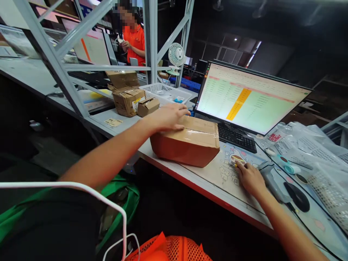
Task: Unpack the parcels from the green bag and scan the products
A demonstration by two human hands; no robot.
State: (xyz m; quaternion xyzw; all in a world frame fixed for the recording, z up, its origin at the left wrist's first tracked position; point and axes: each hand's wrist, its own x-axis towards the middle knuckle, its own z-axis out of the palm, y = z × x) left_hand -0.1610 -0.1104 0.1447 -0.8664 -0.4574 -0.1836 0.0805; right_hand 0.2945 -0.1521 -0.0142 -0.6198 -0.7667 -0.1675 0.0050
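Note:
A taped cardboard box [190, 139] sits at the front edge of the desk. My left hand [170, 116] lies on top of it, fingers spread out over the lid. On the printed desk mat [217, 174], right of the box, my right hand [250, 175] is closed with its fingers together. A small yellow tip shows at its fingertips; what it belongs to is hidden. A grey handheld barcode scanner [274, 183] lies just right of that hand, and a black mouse [297, 196] is beyond it.
A monitor [250, 98] and keyboard [236, 137] stand behind the box. Opened cartons [126, 99] and a white basket [165, 92] are at the left. Bagged plastic baskets [323, 156] crowd the right. A metal frame [153, 43] separates a co-worker [137, 41] in orange.

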